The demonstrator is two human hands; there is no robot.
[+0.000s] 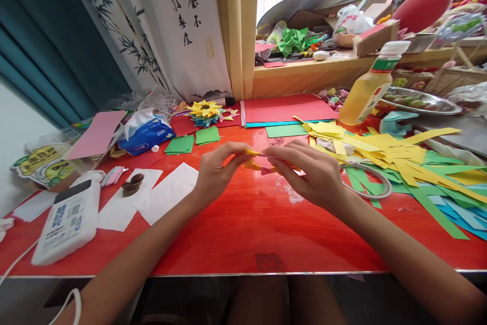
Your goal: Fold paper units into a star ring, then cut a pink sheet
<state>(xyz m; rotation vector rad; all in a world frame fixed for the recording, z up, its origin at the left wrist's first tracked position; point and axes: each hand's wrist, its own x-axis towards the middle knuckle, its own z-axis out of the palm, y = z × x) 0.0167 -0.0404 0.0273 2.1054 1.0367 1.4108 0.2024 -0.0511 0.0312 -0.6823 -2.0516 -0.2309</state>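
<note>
Above the middle of the red table, both hands pinch a small folded paper piece point(254, 164) in yellow and pink. My left hand point(220, 165) has thumb and index finger closed on its left end. On the other side, my right hand point(310, 165) grips it between thumb and fingers, which hide much of its shape. Behind it stand pointed folded paper stars point(205, 112) in yellow and blue. Two stacks of green paper squares point(207, 135) lie to the left of the hands. A roll of tape point(387, 189) rests beside my right wrist.
Yellow paper strips point(403, 155) and green strips point(437, 208) spread at the right, near an upright juice bottle point(365, 94). Red paper sheets point(289, 108) lie at the back. Leftward are a blue tissue pack point(146, 136), white paper point(167, 193) and a white device point(70, 223) with a cable.
</note>
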